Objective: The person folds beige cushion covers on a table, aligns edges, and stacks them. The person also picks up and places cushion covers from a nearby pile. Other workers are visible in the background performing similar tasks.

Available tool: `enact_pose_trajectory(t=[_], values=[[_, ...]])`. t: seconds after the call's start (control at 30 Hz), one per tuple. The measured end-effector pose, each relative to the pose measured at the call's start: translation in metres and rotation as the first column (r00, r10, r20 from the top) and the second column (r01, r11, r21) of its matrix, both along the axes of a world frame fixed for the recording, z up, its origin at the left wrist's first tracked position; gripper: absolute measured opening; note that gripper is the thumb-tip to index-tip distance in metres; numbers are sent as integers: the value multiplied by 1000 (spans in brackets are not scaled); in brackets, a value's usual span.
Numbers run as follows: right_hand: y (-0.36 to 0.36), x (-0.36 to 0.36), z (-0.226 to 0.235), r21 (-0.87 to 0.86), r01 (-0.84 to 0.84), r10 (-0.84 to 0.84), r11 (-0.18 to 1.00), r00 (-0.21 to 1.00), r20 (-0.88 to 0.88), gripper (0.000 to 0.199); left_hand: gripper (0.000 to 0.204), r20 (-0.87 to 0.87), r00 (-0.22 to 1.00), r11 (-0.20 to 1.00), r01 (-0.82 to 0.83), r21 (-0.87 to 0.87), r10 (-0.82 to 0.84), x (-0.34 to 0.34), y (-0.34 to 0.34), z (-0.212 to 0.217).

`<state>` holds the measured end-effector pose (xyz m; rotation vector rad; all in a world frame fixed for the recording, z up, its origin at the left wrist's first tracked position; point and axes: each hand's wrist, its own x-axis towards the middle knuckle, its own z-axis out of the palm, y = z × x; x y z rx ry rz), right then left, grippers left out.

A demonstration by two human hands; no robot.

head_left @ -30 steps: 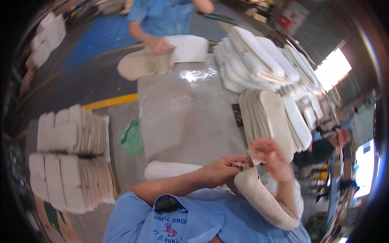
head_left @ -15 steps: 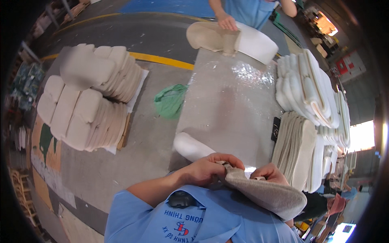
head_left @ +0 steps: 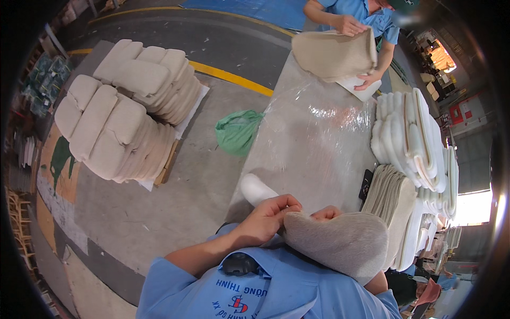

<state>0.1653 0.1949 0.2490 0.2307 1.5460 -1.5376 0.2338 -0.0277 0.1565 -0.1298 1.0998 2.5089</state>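
Observation:
In front of my chest I hold a beige fabric cushion cover (head_left: 340,242) with both hands. My left hand (head_left: 265,219) pinches its left corner between thumb and fingers. Behind the cover's upper edge, my right hand (head_left: 325,213) is closed on the fabric, most of it hidden by the cloth. A white foam pad (head_left: 256,189) lies at the table's near left edge, just beyond my left hand, its near part hidden behind my hand and the cover.
The table (head_left: 297,154) has a clear plastic sheet. Beige covers (head_left: 390,194) and white padding (head_left: 406,138) are stacked along its right. Beige cushions (head_left: 109,135) are piled at left; a green bag (head_left: 239,132) lies beside the table. Opposite, a co-worker handles another beige cover (head_left: 332,56).
The cover in my hands has turned, its broad face now showing more. My left hand stays at its corner. The co-worker has lifted the far cover upright with both hands.

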Motion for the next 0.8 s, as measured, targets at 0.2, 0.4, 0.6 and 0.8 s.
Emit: enact_pose_trajectory(t=[0.2,0.4,0.6,0.8], values=[[-40,-26,11,-11,-210,209,978,969,130,32,17,96,994,962,-74,262,50,5,-10,-33],[-53,-51,-2,-98,-373,385,923,905,181,27,27,140,987,888,-135,440,80,15,-20,-29],[-74,-57,-36,-173,-226,264,959,934,241,20,21,178,915,891,-396,222,362,15,-11,-42],[-94,-108,-115,-283,-601,578,747,798,-169,28,22,-123,678,593,-705,-390,725,-11,-17,-69]])
